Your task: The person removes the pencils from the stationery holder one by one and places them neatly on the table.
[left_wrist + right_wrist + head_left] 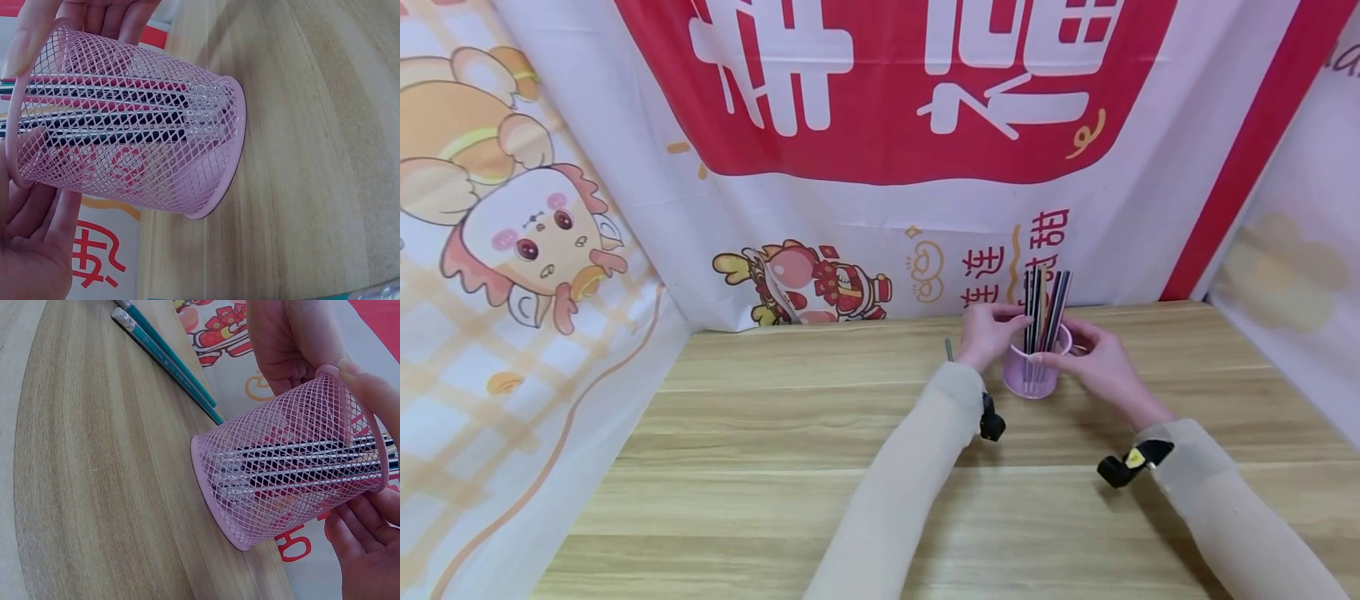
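Note:
A pink mesh pen holder point(1028, 379) stands near the back of the table, a bunch of striped pencils point(1047, 308) poking out above its rim. The lower pencil ends, clear and glittery, show through the mesh in both wrist views. My right hand point(1101, 367) grips the holder at the rim, thumb across the near side and fingers point(109, 19) round the far side. From the left, my left hand point(988, 335) pinches at the bunch, thumb against the pencils; its fingertips reach inside the rim, partly hidden by the mesh.
Two green pencils point(165, 359) with white erasers lie on the wooden table point(760, 467) left of the holder. Another glittery clear end point(378, 294) shows at the left wrist view's lower edge. A printed cloth point(880, 250) hangs close behind the table.

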`<action>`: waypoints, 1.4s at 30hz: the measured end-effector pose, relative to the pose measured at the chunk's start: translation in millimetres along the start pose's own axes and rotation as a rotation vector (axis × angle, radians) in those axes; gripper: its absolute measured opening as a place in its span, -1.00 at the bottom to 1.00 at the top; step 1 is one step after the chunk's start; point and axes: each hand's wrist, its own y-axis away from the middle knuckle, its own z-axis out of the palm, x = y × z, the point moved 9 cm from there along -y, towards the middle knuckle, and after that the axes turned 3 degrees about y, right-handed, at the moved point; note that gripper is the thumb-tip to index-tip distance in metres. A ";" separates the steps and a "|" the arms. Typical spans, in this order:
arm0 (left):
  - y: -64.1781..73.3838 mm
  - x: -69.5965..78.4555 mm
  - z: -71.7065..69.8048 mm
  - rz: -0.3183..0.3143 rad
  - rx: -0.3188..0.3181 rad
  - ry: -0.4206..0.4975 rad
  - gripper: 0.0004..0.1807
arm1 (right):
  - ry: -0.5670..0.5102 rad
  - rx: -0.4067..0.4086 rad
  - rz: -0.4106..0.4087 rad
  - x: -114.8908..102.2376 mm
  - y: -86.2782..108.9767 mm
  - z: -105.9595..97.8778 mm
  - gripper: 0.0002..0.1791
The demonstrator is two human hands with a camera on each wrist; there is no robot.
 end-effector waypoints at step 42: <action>-4.3 47.0 -78.1 0.090 0.309 0.537 -0.83 | 0.011 0.016 -0.004 -1.0 -0.3 -0.2 0.02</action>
